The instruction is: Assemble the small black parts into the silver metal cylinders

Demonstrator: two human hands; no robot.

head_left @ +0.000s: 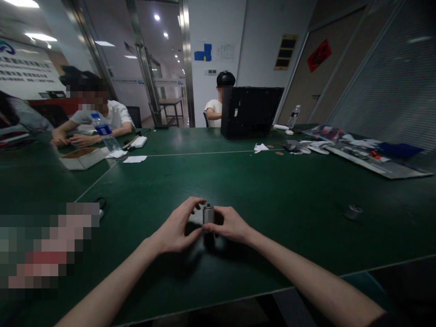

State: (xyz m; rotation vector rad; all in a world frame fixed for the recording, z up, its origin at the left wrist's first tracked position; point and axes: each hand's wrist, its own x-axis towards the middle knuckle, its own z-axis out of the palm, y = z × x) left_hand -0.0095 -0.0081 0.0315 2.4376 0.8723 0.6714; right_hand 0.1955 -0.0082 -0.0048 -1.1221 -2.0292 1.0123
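A small silver metal cylinder (208, 215) with a short dark stub on top stands upright close above the green table, near the middle of the view. My right hand (233, 225) grips it from the right, thumb across its front and fingers behind. On the other side my left hand (179, 227) curves around it with thumb and fingers apart; the thumb tip comes very near the cylinder, and I cannot tell whether it touches. A second metal cylinder (353, 211) lies on the table well to the right.
The green table (286, 195) spreads around my hands. Farther off are a black box-like case (252, 112), a white open box (81, 159), water bottles and a board with loose parts (374, 159). Two people sit across the table, another at far left. A blurred patch covers the lower left.
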